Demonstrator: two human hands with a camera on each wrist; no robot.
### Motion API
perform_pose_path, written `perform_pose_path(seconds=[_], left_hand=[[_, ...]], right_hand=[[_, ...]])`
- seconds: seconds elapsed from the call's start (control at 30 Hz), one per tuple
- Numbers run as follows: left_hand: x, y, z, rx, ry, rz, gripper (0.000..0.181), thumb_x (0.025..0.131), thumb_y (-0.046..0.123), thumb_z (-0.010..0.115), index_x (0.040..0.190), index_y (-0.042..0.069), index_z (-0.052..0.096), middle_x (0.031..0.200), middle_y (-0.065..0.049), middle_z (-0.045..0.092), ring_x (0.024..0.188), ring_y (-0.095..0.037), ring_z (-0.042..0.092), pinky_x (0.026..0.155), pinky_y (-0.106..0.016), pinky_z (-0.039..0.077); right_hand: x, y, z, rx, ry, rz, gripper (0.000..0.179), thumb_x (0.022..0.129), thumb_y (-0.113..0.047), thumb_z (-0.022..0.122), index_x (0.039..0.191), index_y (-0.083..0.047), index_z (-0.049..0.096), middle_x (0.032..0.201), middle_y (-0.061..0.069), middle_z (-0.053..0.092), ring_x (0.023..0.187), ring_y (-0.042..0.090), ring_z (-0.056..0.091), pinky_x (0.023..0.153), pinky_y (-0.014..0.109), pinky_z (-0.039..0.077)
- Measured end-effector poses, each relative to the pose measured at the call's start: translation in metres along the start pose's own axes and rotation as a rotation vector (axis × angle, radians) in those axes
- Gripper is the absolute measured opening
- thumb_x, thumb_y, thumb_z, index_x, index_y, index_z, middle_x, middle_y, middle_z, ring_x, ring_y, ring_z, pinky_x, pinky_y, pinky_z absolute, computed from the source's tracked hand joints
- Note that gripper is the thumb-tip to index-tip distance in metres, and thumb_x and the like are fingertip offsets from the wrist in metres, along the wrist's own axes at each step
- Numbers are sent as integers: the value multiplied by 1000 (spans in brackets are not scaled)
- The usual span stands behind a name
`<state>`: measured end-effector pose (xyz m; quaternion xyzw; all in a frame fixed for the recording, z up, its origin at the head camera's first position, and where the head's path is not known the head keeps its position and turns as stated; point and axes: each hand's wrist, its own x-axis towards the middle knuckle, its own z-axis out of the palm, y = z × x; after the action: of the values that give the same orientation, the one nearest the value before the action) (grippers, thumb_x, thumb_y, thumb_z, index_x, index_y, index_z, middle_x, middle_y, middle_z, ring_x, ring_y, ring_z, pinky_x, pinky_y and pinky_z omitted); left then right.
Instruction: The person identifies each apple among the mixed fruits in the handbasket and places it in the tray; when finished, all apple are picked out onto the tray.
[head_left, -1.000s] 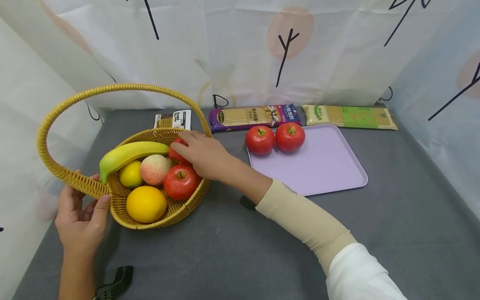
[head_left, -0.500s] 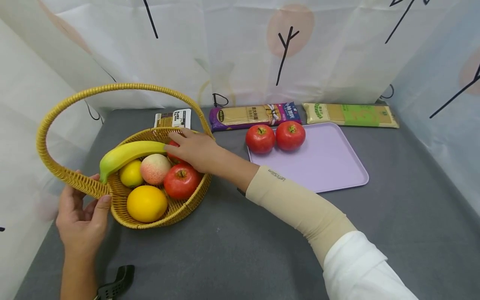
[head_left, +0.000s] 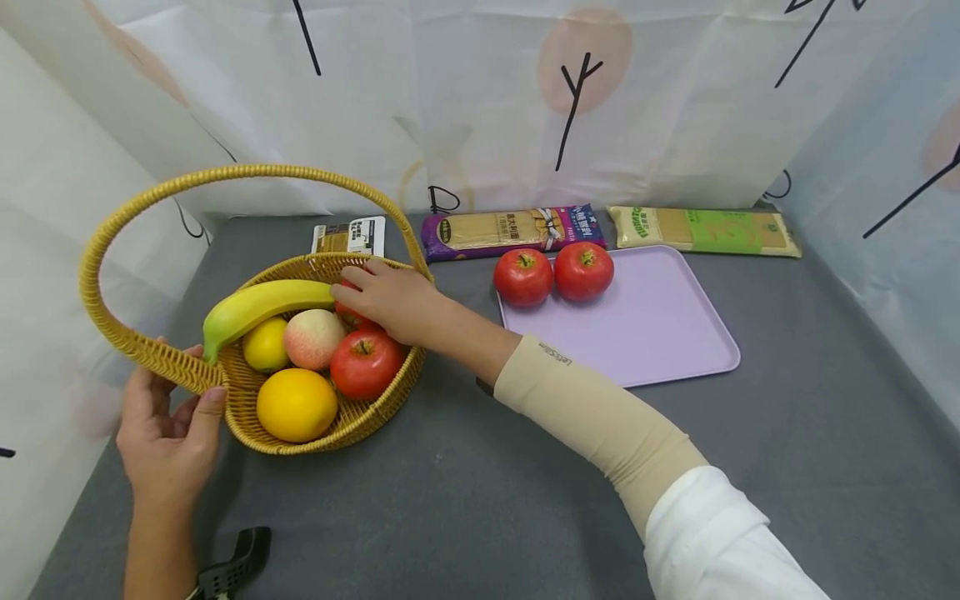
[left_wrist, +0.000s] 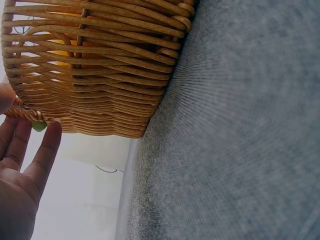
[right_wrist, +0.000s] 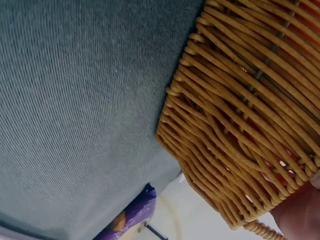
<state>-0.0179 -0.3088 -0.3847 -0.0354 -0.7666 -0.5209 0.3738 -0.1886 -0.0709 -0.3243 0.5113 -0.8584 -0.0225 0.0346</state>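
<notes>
place: draped tabletop booth | signs: printed white drapes point(head_left: 480, 108), grey table point(head_left: 480, 508)

A woven basket point(right_wrist: 245, 115) stands on grey cloth point(right_wrist: 85, 100), apart from a purple packet point(right_wrist: 142, 205)

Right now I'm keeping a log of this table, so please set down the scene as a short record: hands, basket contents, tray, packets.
left hand: grips the basket at the handle's base
right hand: on a partly hidden apple in the basket; how firmly it holds cannot be seen
also in basket: banana, lemon, peach, orange, second apple
tray: lilac, two red apples at its far left corner
packets: purple packet and green packet behind the tray; small packet behind the basket
</notes>
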Motion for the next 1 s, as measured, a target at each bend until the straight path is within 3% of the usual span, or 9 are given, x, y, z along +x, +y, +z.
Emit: perform_pose_path(seconds=[0.17,0.33,0.63,1.0], left_hand=[[0,1,0,9,-1,-11,70,85,-25,59,150,-4,44,131,4,64,122,-11,61,95,-6,52],[0,1,0,13,-3,-10,70,84,-25,59,150,-4,43,131,4,64,123,-12,61,95,-6,52],[0,1,0,21,-5,-5,71,84,-25,59,150,-4,43,131,5,63,123,-11,61,96,-6,51],[0,0,0,-1,-1,6,70,84,-26,58,149,-5,43,131,4,64,123,-12,61,95,-7,52]], right_hand=[[-1,2,2,49,37,17,54,99,-15,60,150,-19,44,150,6,46,133,26,50,96,34,60],[-4,3,3,97,87,39,63,95,-21,69,153,-18,42,152,6,43,138,27,46,100,34,58],[-5,4,5,134,153,36,65,94,-27,72,152,-18,44,154,7,43,138,28,46,101,35,58],[-8,3,-3,152,165,32,69,94,-28,72,155,-19,41,157,7,41,142,27,42,105,34,56]])
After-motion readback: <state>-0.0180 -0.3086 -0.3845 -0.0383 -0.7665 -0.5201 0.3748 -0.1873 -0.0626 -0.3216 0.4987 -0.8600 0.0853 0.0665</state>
